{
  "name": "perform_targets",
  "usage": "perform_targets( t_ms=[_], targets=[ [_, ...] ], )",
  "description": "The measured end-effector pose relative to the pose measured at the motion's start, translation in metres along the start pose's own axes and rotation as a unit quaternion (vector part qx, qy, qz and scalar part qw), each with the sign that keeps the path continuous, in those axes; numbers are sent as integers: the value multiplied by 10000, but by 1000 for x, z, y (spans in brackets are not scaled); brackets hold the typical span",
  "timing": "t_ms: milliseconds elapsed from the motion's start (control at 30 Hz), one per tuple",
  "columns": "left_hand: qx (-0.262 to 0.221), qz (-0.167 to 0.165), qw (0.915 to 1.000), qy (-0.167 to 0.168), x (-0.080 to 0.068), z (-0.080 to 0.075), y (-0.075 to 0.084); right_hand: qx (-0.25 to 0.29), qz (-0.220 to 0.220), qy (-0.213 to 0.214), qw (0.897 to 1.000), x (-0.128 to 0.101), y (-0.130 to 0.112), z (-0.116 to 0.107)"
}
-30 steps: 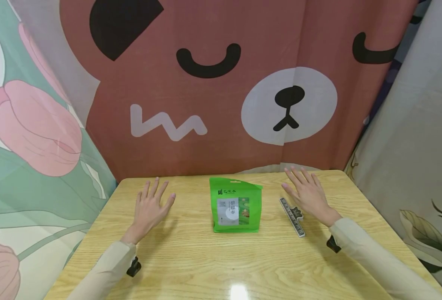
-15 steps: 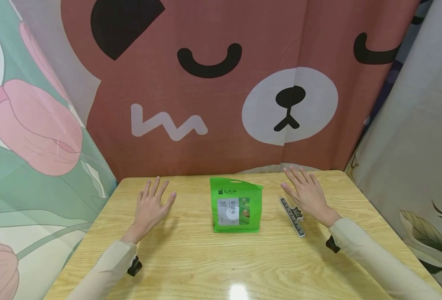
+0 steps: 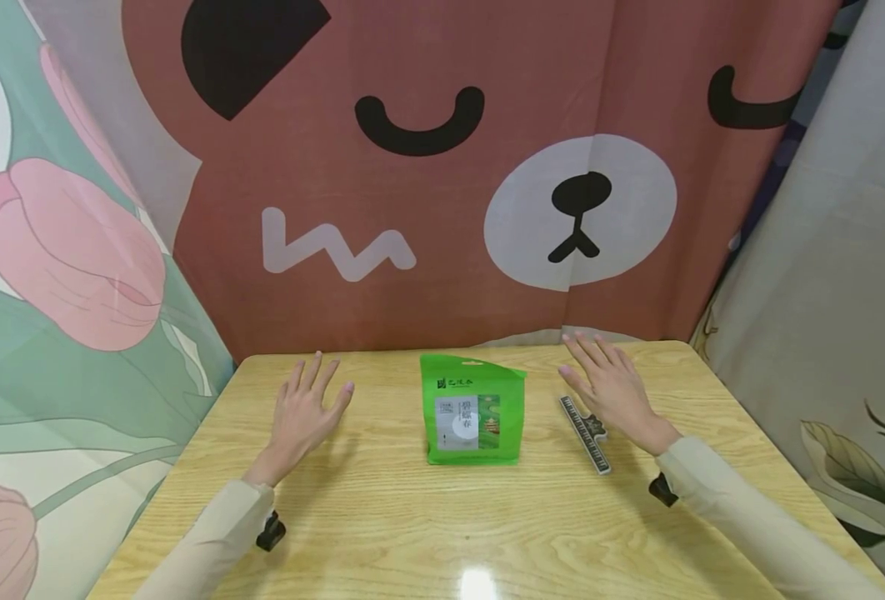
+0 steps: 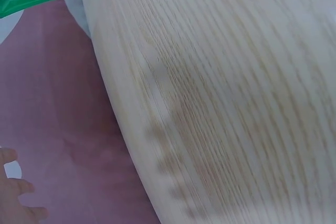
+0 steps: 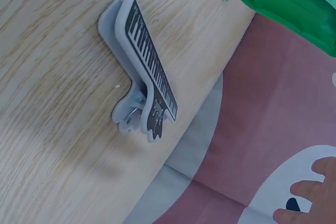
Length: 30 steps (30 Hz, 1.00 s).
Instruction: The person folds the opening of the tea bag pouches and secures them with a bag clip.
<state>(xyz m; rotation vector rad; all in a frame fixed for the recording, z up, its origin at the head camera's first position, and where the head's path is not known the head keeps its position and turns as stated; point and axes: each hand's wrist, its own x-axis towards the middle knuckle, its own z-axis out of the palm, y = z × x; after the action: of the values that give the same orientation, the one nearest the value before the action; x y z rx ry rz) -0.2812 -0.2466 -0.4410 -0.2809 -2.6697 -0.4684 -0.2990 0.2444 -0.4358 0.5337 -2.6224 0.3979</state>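
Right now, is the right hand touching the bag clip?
Apart. The right wrist view shows the bag clip lying alone on the table, with the right hand fingers well off it.

We see a green pouch [image 3: 473,410] with a grey label mid-table. Right of it lies a grey clip [image 3: 585,433] printed like piano keys, flat and angled.

Makeshift home recording corner: small wooden table [image 3: 382,517] walled by cartoon bear [image 3: 442,167] and tulip sheets [image 3: 60,275]
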Motion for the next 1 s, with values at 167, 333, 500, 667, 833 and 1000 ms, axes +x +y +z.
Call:
perform_targets(
  t_ms=[167,333,500,667,833,1000],
  targets=[
    [-80,-7,10000,39,0,-2,3,-1,-51,57,10000,0,-2,-1],
    [-119,11,9999,95,1,-3,4,41,-97,143,9998,0,-5,-2],
    [-224,23,9997,118,2,-2,5,60,-157,195,9997,0,-7,-3],
    [-386,-24,9992,15,1,-1,8,163,-314,354,9987,1,-7,-3],
    [-569,-46,9984,38,0,-2,10,265,-434,483,9975,3,-10,-4],
    [-707,-8,9975,79,1,-3,12,432,-511,579,9961,3,-14,-6]
  ],
)
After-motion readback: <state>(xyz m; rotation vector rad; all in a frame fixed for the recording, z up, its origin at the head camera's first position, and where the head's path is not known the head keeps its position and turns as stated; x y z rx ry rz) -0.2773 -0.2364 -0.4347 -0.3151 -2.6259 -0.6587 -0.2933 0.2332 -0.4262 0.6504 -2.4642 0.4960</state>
